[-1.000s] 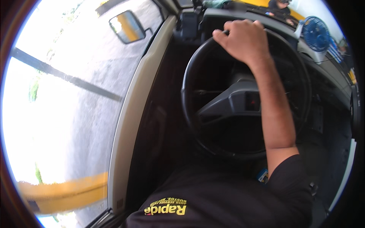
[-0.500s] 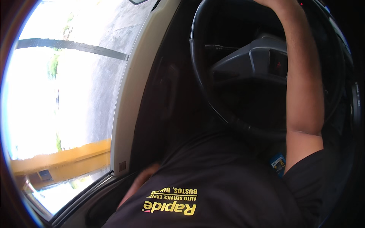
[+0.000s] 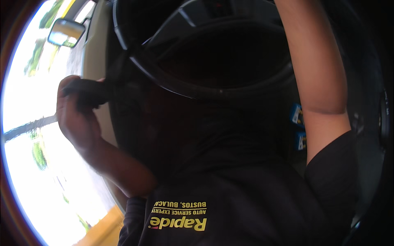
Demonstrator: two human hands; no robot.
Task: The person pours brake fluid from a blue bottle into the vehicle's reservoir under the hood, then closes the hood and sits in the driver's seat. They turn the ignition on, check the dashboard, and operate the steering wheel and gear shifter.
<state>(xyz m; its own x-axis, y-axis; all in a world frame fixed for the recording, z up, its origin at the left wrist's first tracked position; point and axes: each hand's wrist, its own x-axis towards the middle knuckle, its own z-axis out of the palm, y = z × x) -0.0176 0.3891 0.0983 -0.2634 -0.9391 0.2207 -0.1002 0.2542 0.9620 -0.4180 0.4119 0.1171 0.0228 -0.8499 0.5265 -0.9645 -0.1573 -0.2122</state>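
My left hand (image 3: 78, 117) is raised at the side window, its fingers curled round a black elongated object (image 3: 88, 91). That object's right end runs into the dark area beside the door, so its kind cannot be made out. My right forearm (image 3: 318, 61) reaches up past the right side of the black steering wheel (image 3: 162, 85). The right hand lies beyond the upper edge, out of sight. Behind the wheel rim, the grey steering hub (image 3: 193, 14) shows in part.
Outside the bright window hangs a side mirror (image 3: 66, 33). A pale window frame (image 3: 96, 45) borders the door on the left. Two small blue packs (image 3: 296, 115) lie near my right elbow. A yellow structure (image 3: 102, 227) shows outside at lower left. The footwell is very dark.
My left hand has come up from beside my waist to the window and closed round the black object. The view has shifted: the wheel sits higher and further left, and the mirror shows more fully.
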